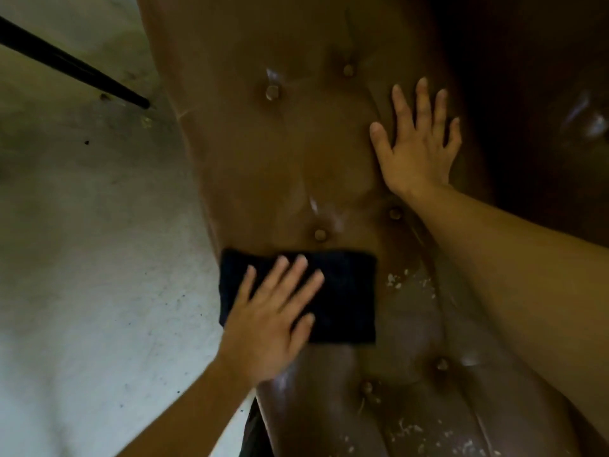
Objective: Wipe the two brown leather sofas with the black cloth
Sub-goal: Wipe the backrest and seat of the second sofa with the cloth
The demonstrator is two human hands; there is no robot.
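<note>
A brown leather sofa (263,159) with tufted buttons fills the middle of the head view, its surface shiny in patches. A folded black cloth (346,291) lies flat on the leather near its left edge. My left hand (273,321) presses flat on the cloth's left half, fingers spread. My right hand (415,143) rests flat on the bare leather higher up and to the right, fingers apart, holding nothing. Pale crumbs or flakes (405,282) dot the leather just right of the cloth and lower down.
A pale concrete floor (82,242) lies to the left of the sofa. A thin black rod (72,65) slants down to the floor at upper left. A darker, shadowed part of the seating (543,94) is at the upper right.
</note>
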